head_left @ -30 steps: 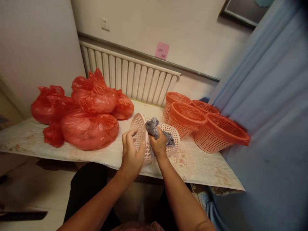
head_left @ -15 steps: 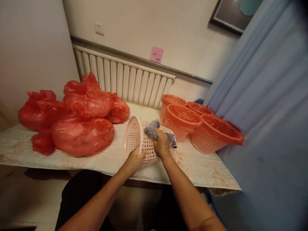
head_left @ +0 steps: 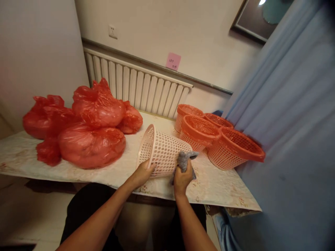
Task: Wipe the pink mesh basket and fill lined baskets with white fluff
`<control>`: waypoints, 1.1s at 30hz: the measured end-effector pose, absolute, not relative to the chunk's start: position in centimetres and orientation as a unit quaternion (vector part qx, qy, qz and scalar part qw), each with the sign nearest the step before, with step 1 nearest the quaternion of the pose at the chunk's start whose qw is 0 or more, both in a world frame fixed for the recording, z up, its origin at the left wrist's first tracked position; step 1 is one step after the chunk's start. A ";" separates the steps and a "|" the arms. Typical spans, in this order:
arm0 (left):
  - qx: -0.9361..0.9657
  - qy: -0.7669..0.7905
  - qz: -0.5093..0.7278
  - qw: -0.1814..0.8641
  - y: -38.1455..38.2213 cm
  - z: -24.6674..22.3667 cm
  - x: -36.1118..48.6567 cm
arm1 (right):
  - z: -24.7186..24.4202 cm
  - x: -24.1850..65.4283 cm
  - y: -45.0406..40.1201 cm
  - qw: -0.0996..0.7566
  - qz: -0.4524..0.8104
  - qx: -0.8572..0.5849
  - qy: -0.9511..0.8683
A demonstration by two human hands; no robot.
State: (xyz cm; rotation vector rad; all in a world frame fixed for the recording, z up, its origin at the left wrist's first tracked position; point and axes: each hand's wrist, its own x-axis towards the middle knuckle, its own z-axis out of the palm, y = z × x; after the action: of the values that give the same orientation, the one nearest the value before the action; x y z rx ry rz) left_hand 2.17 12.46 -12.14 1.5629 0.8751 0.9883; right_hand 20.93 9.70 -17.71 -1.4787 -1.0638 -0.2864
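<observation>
So the left hand has the rim of a pale pink mesh basket pinched, thumb on the outside near the wide mouth. The basket is on its side, open end facing out to the left and its base end over by the right hand. That right hand is clenched around a bunched-up gray cloth, which is up against the basket's lower side near the base, with loose bits poking out past the fingers.

Under all that is a worktop with a pale floral cover, and its front edge runs just on the near side of both hands.

Off to the left of the left hand and a bit farther away there's a heap of red plastic bags, puffed out and crowded against each other. Past the right hand, farther out and to the right, four upright mesh baskets stand close together with red plastic liners folded over their rims.

Beyond both hands, a white radiator runs along the wall, with a pink note stuck up above it. Way out to the right of the right hand hangs a blue curtain, and a framed picture is up high beside it.
</observation>
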 end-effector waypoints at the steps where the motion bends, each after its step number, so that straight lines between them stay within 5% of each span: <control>1: 0.656 0.357 0.415 0.520 12.5 -12.3 2.2 | -17.9 19.3 9.3 0.607 -0.114 -0.633 -0.466; 8: 0.703 0.337 0.409 0.474 12.4 -14.3 1.5 | -13.2 12.1 9.9 0.605 -0.089 -0.483 -0.626; 17: 0.717 0.384 0.384 0.437 11.7 -15.2 0.7 | -6.3 14.4 14.9 0.557 -0.031 -0.546 -0.625; 27: 0.656 0.311 0.411 0.551 11.2 -12.7 1.7 | -9.0 13.6 10.9 0.545 -0.083 -0.516 -0.656; 33: 0.652 0.284 0.431 0.556 11.7 -11.7 2.6 | -9.1 15.8 9.5 0.467 -0.133 -0.480 -0.731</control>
State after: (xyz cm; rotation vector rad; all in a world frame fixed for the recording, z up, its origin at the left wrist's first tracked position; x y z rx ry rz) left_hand 2.57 11.73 -11.74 1.5387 0.6696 1.0188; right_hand 15.77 9.54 -9.06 -1.1766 -1.7937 -0.3265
